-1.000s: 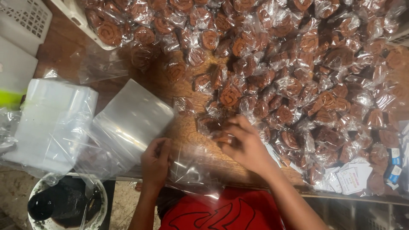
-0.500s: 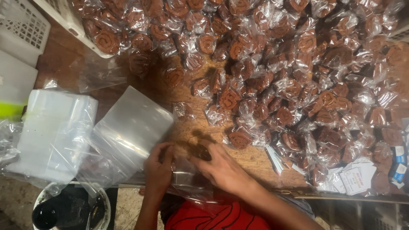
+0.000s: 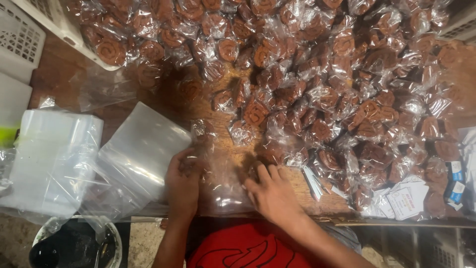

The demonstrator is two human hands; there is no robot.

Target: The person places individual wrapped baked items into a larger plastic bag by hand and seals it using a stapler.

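A clear plastic bag point(image 3: 224, 191) lies flat on the wooden table point(image 3: 58, 79) near its front edge, between my two hands. My left hand point(image 3: 182, 184) grips the bag's left edge, fingers curled over it. At the bag's right side my right hand point(image 3: 271, 192) holds a small wrapped brown spiral cookie point(image 3: 252, 171) under its fingertips. A large heap of the same wrapped cookies point(image 3: 322, 79) covers the table just beyond and to the right of my hands.
A loose stack of clear bags point(image 3: 141, 146) lies left of my left hand, with a wrapped pack of bags point(image 3: 49, 159) further left. White baskets point(image 3: 20, 34) stand at the back left. Small printed cards point(image 3: 409, 198) lie front right. A bowl point(image 3: 74, 245) sits below the table edge.
My right hand reached into the cookie heap, then came back toward me with a cookie, down to the bag. My left hand stayed on the bag's edge.
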